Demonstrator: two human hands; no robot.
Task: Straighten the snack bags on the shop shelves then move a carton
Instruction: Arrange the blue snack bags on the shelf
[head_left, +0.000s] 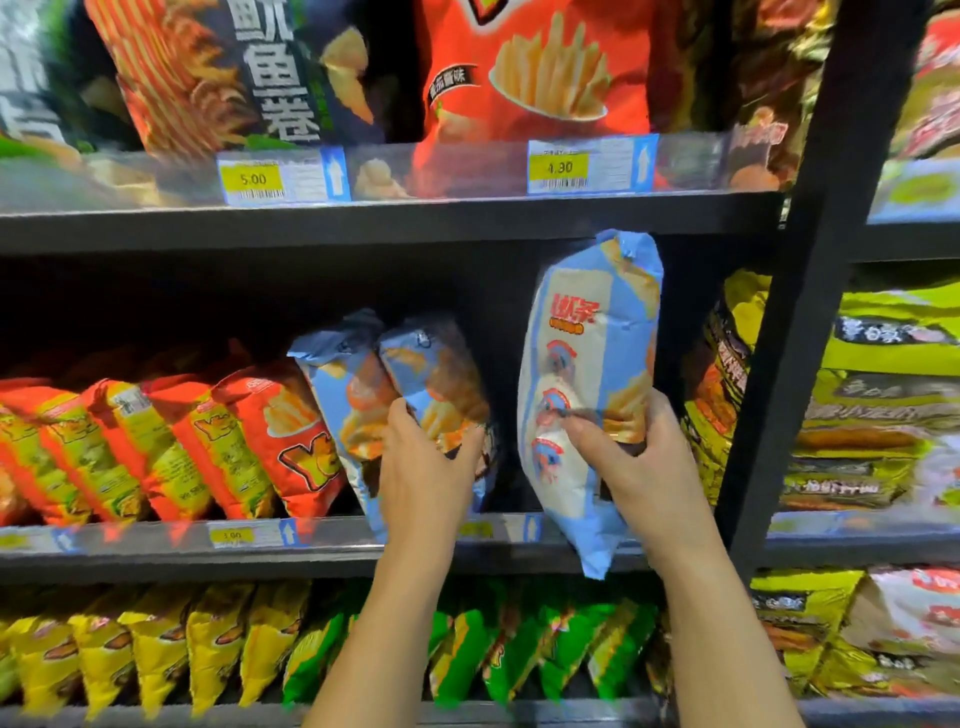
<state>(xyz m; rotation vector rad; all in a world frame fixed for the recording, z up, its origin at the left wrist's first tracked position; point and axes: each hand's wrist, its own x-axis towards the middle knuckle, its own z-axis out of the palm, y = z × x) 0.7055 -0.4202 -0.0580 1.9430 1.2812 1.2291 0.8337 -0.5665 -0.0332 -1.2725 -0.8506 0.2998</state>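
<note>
Snack bag in R hand, 2nd bag, L hand; tag 5.00.

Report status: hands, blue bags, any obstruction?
Left hand grips leaning light-blue plastic snack bag on black shelf. Right hand holds another light-blue bag upright, before the shelf. Gap between unobstructed.
</note>
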